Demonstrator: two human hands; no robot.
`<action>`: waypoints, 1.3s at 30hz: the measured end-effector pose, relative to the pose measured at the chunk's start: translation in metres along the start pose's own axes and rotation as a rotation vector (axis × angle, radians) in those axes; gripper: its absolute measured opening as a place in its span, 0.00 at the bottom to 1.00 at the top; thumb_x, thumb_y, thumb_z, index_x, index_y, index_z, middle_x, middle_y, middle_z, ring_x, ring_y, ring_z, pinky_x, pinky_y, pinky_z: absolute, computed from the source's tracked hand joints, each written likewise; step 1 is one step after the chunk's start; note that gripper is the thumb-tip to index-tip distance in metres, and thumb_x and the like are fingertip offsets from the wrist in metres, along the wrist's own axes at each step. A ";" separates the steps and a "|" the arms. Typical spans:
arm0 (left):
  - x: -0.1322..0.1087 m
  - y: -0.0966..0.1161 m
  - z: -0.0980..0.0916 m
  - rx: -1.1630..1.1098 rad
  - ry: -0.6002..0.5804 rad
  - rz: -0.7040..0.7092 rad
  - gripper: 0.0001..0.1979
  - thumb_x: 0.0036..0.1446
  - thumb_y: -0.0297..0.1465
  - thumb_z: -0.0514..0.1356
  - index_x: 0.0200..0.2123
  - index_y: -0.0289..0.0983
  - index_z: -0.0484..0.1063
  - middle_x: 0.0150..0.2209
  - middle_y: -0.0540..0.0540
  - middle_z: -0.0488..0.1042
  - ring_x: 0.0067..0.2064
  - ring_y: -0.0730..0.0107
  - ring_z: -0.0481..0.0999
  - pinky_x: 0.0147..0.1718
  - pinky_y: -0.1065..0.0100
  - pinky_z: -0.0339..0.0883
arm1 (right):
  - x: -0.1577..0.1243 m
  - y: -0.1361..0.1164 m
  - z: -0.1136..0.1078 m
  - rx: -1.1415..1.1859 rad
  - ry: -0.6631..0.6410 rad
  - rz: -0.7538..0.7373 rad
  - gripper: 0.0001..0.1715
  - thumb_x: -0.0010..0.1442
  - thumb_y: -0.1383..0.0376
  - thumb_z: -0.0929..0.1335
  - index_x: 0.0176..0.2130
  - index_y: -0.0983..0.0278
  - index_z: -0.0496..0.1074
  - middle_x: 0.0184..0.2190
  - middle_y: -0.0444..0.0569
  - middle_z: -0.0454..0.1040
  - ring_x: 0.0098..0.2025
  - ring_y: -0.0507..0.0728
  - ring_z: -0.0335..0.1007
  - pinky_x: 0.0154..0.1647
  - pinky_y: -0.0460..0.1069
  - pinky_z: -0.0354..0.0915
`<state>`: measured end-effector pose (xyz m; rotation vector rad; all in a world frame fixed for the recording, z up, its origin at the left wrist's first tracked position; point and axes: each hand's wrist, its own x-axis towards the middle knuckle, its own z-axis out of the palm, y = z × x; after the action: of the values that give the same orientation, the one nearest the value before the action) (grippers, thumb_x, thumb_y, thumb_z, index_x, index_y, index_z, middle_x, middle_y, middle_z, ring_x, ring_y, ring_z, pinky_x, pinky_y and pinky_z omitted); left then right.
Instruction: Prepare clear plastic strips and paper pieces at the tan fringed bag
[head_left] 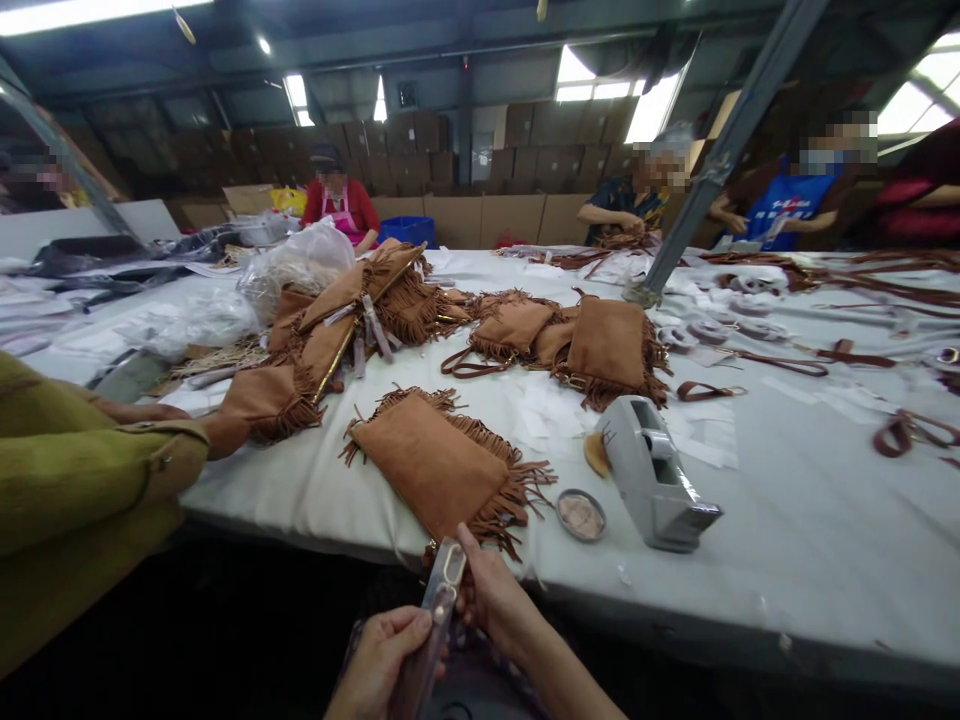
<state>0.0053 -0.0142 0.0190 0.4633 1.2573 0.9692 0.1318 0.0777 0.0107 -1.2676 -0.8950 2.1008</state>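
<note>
At the table's near edge, my left hand [386, 655] is closed around a strip wrapped in transparent plastic [435, 630], with a gold-coloured metal ring showing at its upper end. My right hand [495, 590] grips that same wrapped strip near the ring, thumb stretched along it toward the pouch. Just beyond my fingers lies a flat brown suede fringed pouch [431, 455], its near corner close to the strip; whether they are joined I cannot tell. Right of it are a round tin [581, 515] with pale contents and a grey tape dispenser [660, 480].
More fringed pouches [607, 335] lie across the white table [787, 540], with a pile [330, 320] at left beside a plastic bag [296, 265]. A co-worker's green sleeve [90, 480] reaches in from the left. Brown straps [892, 435] lie at right, near a slanted metal post [720, 170].
</note>
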 end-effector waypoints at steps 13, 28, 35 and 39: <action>0.023 0.006 0.022 0.144 0.093 0.075 0.28 0.44 0.55 0.59 0.23 0.32 0.73 0.16 0.47 0.72 0.14 0.75 0.64 0.13 0.74 0.52 | 0.002 -0.001 -0.004 -0.278 0.102 -0.116 0.34 0.52 0.40 0.62 0.17 0.66 0.65 0.06 0.40 0.60 0.07 0.44 0.48 0.08 0.41 0.42; 0.034 -0.003 0.026 -0.123 0.040 0.241 0.25 0.39 0.52 0.64 0.20 0.32 0.72 0.16 0.46 0.71 0.20 0.71 0.68 0.22 0.70 0.60 | 0.009 0.006 -0.005 -0.190 -0.129 -0.098 0.26 0.45 0.46 0.68 0.19 0.67 0.67 0.08 0.41 0.64 0.07 0.44 0.48 0.06 0.41 0.41; 0.024 0.004 0.024 0.350 0.371 0.419 0.24 0.49 0.50 0.57 0.35 0.36 0.79 0.15 0.48 0.72 0.25 0.61 0.72 0.26 0.67 0.66 | 0.012 0.008 0.001 -0.203 0.019 -0.136 0.25 0.50 0.47 0.65 0.19 0.65 0.65 0.06 0.38 0.60 0.06 0.45 0.48 0.06 0.41 0.43; 0.025 -0.004 0.027 0.484 0.491 0.516 0.20 0.52 0.45 0.55 0.43 0.42 0.77 0.34 0.42 0.82 0.43 0.51 0.77 0.39 0.63 0.70 | 0.012 0.005 0.001 -0.216 0.074 -0.130 0.24 0.50 0.48 0.65 0.19 0.64 0.64 0.05 0.38 0.59 0.06 0.45 0.48 0.06 0.41 0.43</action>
<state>0.0326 0.0094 0.0091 1.0049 1.8848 1.2553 0.1251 0.0825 0.0005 -1.3451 -1.1638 1.8841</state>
